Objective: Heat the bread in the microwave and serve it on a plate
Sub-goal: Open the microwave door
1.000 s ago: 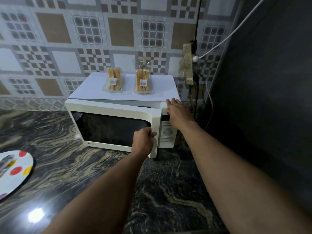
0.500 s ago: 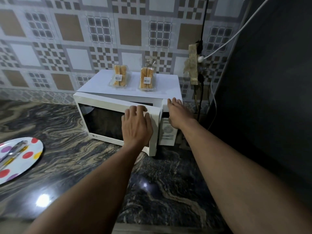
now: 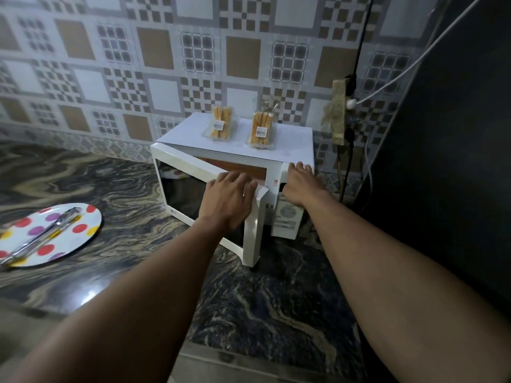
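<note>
Both grips are apart, holding nothing: left hand (image 3: 229,201) flat on the free edge of the half-open microwave door (image 3: 188,194), right hand (image 3: 300,186) braced on the top front corner of the microwave (image 3: 293,142). Two bread packs (image 3: 261,129) lie just beyond on its roof, long axes toward the wall, nearer the right hand. Cavity contents hidden; the plate (image 3: 63,237) at left holds only tongs (image 3: 44,234)

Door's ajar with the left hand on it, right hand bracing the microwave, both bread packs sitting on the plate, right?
Not on the plate: the head view shows both bread packs on top of the microwave. The plate holds only a metal utensil.
</note>
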`<act>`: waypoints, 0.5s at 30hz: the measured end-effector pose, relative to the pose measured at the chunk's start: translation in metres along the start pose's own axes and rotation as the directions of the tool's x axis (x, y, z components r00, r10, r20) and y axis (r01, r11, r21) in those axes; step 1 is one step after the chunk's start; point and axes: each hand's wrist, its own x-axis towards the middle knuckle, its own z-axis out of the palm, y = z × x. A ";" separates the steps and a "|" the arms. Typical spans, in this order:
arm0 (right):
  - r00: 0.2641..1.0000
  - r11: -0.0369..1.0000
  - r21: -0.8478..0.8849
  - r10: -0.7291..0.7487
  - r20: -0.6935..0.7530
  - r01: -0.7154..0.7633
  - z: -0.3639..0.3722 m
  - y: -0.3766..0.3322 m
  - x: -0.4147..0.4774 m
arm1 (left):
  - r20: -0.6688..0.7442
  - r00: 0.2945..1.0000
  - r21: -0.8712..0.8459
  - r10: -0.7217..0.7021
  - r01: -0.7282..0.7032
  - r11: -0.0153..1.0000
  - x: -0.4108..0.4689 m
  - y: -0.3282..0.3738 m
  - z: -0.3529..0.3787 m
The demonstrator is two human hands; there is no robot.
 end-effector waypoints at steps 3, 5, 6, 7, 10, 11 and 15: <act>1.000 1.000 -0.022 0.009 -0.006 -0.009 0.000 -0.003 0.003 | -0.013 0.993 0.031 -0.114 0.114 0.993 -0.002 -0.003 -0.010; 1.000 0.999 -0.037 0.017 -0.012 -0.018 0.000 -0.007 0.005 | 0.006 0.979 0.009 -0.203 0.203 0.979 -0.006 -0.006 -0.017; 1.000 0.999 -0.046 0.018 -0.014 -0.018 -0.001 -0.009 0.006 | 0.022 0.971 -0.005 -0.240 0.240 0.971 -0.009 -0.007 -0.021; 1.000 0.998 -0.055 0.010 -0.013 -0.011 -0.001 -0.012 0.008 | 0.045 0.964 -0.014 -0.262 0.263 0.965 -0.012 -0.008 -0.026; 0.999 0.997 -0.071 -0.042 -0.007 0.042 0.000 -0.024 0.015 | 0.106 0.948 -0.005 -0.300 0.302 0.953 -0.018 -0.006 -0.043; 0.998 0.995 -0.078 -0.063 -0.003 0.062 0.000 -0.029 0.017 | 0.120 0.942 0.008 -0.314 0.316 0.949 -0.018 -0.006 -0.048; 0.993 0.987 -0.108 -0.113 0.036 0.116 0.002 -0.054 0.023 | 0.159 0.910 0.103 -0.383 0.370 0.923 -0.020 -0.015 -0.062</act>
